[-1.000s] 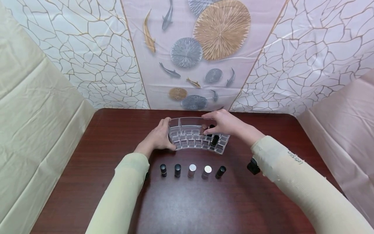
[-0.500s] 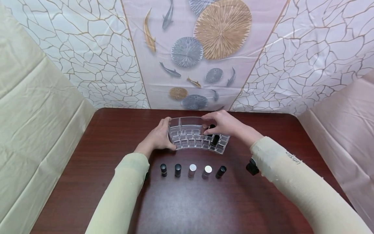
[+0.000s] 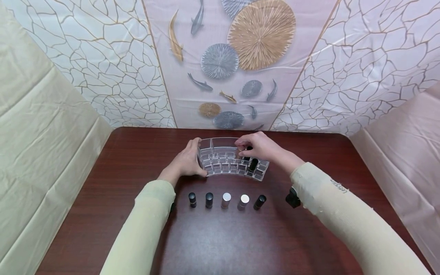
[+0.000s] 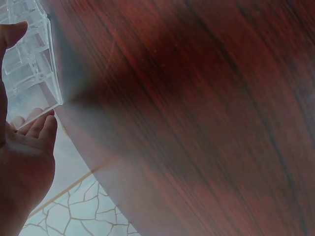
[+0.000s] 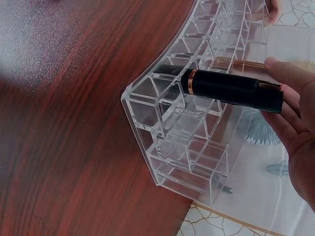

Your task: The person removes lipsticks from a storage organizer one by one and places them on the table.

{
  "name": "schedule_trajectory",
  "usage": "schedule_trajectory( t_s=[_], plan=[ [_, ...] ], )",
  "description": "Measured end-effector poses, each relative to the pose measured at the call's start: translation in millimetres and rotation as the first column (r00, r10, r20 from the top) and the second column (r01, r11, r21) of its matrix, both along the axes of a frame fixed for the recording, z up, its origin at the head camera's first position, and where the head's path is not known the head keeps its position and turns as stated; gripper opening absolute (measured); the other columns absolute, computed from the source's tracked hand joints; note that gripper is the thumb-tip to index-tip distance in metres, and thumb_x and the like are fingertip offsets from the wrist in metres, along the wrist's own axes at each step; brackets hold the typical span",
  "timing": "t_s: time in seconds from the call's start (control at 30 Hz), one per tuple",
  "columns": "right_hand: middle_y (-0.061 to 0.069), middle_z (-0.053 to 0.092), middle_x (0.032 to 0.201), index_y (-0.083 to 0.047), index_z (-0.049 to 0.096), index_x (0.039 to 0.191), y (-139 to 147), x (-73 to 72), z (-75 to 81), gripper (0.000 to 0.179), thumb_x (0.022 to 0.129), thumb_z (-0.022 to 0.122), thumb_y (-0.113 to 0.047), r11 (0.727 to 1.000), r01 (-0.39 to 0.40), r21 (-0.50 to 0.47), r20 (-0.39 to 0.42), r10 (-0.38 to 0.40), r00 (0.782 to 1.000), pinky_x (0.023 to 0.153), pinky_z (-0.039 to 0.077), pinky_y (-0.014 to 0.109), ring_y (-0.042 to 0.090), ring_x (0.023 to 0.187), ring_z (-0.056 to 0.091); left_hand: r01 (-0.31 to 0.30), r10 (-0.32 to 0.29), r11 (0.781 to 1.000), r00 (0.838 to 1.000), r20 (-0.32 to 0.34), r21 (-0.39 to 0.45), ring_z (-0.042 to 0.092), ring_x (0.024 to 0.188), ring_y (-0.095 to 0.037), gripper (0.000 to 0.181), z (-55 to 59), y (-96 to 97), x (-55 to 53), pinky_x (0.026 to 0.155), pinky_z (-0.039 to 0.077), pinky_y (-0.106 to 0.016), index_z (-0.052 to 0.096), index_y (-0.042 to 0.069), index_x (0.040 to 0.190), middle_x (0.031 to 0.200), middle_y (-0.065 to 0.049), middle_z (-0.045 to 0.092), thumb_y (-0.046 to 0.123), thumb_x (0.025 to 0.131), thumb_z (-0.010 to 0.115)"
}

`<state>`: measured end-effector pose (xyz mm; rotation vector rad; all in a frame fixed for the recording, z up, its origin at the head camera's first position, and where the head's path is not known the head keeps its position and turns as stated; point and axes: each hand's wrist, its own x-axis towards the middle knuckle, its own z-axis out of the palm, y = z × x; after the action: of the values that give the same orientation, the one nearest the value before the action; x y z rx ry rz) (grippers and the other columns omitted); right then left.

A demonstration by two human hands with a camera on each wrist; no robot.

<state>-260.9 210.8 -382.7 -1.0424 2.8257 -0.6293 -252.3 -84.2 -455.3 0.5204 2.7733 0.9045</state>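
Clear plastic forms the curved, stepped rack [image 3: 225,167] that I see near the far edge of a dark red-brown, wood-grained tabletop [image 3: 220,244]. It is divided into small compartments in rows, and its near side bows inward.

At the rack's left end is the left hand [image 3: 185,159], its grip closed round that end. From the head view I make out the thumb at the front corner and the fingers at the back corner.

At the rack's right half, the right hand [image 3: 260,146] comes in from above. Its grip is curled round the upper end of a rose-brown tube [image 5: 251,69], which stands behind the front row; on the right wrist view I see the thumb against it, with some of the fingers hidden from me.

Just beside that tube, partly covered by the hand, is a plain black tube [image 3: 249,148]. In the front row, near the right end, stands a gold-banded black tube [image 5: 224,88].

Nearer the head camera, five more tubes stand in a row on the tabletop, apart from one another. Left to right I count a first dark tube [image 3: 193,200], a second dark tube [image 3: 209,200], a silver-topped tube [image 3: 225,201], another pale-topped tube [image 3: 243,201] and a last black tube [image 3: 259,202].

Both arms wear pale cream sleeves [image 3: 137,225]. Behind hangs a cloth [image 3: 220,88] printed with fish and round leaf shapes.
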Motion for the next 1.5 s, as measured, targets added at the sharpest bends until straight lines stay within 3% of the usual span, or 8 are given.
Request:
schedule_trajectory(
  t_s=[0.23,0.43,0.5,0.7,0.93,1.5],
  plan=[
    [0.01,0.079,0.106,0.001,0.076,0.124,1,-0.8,-3.6,0.03,0.094,0.079,-0.005,1.0,0.0,-0.027,-0.025,0.0,1.0,0.088,0.059,0.046,0.026,0.103,0.075,0.012,-0.012,1.0,1.0,-0.011,0.012,0.054,0.135,-0.036,0.125,-2.8,-1.1,-1.2,0.112,0.048,-0.05,0.024,0.003,0.161,0.156,-0.019,0.042,0.026,0.065,0.1],
    [0.006,0.075,0.095,0.002,0.076,0.121,1,-0.3,-1.5,0.027,0.094,0.077,-0.003,0.999,-0.014,-0.031,-0.043,0.012,0.999,0.079,0.053,0.042,0.026,0.087,0.068,0.01,-0.01,1.0,1.0,-0.012,0.023,0.054,0.134,-0.037,0.125,-2.9,-0.9,-0.9,0.112,0.047,-0.05,0.023,0.003,0.161,0.156,-0.02,0.041,0.026,0.065,0.1],
    [0.005,0.076,0.094,0.001,0.077,0.12,1,-0.3,0.2,0.027,0.094,0.077,-0.002,0.999,-0.012,-0.032,-0.05,0.01,0.999,0.081,0.055,0.042,0.025,0.088,0.07,0.009,-0.009,1.0,1.0,-0.013,0.024,0.054,0.134,-0.037,0.125,-2.5,-0.8,-0.7,0.112,0.047,-0.051,0.023,0.003,0.161,0.155,-0.02,0.041,0.027,0.065,0.1],
    [0.007,0.08,0.103,-0.001,0.077,0.123,1,1.9,10.4,0.03,0.093,0.079,-0.003,0.999,0.013,-0.044,-0.045,-0.015,0.999,0.089,0.06,0.045,0.024,0.103,0.076,0.008,-0.008,1.0,1.0,-0.01,0.022,0.055,0.133,-0.037,0.127,-3.5,-1.2,-1.1,0.111,0.048,-0.051,0.022,0.003,0.162,0.155,-0.02,0.041,0.027,0.065,0.1],
    [0.002,0.076,0.09,-0.003,0.078,0.11,1,2.9,22.2,0.019,0.091,0.083,-0.003,0.996,-0.036,-0.076,-0.1,0.029,0.995,0.08,0.057,0.04,0.019,0.083,0.07,0.006,-0.006,1.0,1.0,-0.014,0.026,0.055,0.132,-0.037,0.127,-3.9,-1.5,-1.4,0.111,0.048,-0.051,0.022,0.002,0.162,0.155,-0.021,0.042,0.027,0.065,0.1],
    [0.002,0.076,0.092,-0.004,0.08,0.114,1,12.6,51.8,0.023,0.091,0.085,-0.01,0.995,-0.081,-0.054,-0.157,0.072,0.985,0.077,0.057,0.041,0.019,0.084,0.071,0.011,-0.011,1.0,1.0,-0.016,0.014,0.055,0.132,-0.037,0.125,-2.1,-0.3,-0.4,0.111,0.048,-0.05,0.024,0.003,0.161,0.154,-0.02,0.042,0.028,0.064,0.099]
  ],
)
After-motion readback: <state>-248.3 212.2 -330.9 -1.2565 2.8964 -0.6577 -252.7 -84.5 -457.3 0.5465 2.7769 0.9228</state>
